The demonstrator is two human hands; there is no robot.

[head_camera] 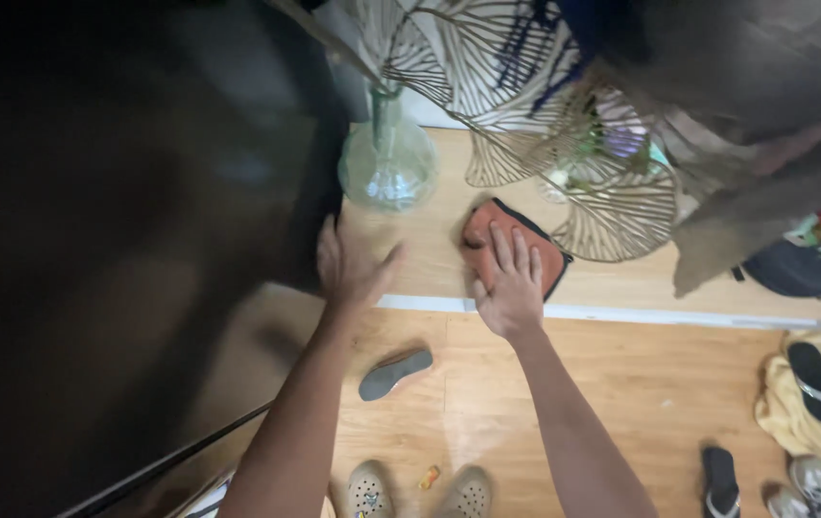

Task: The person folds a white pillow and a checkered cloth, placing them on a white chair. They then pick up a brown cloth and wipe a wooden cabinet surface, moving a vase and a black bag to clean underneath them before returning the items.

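Note:
My right hand [508, 281] presses flat on an orange cloth with a dark edge [548, 261], which lies on a light wooden shelf top [439, 245]. My left hand [351, 265] rests open on the same shelf top, its fingers against the edge of a large dark screen [122, 240]. Just beyond my left hand stands a clear glass vase [388, 163]. Golden wire leaf ornaments [564, 125] spread out from above the vase and hang over the cloth's far side.
Below the shelf is a wooden floor [641, 384] with a grey insole [395, 373], beige clogs [420, 491], several other shoes at the right, a yellow cloth [785, 412] and a dark bag [799, 269]. Dark fabric [765, 115] hangs at upper right.

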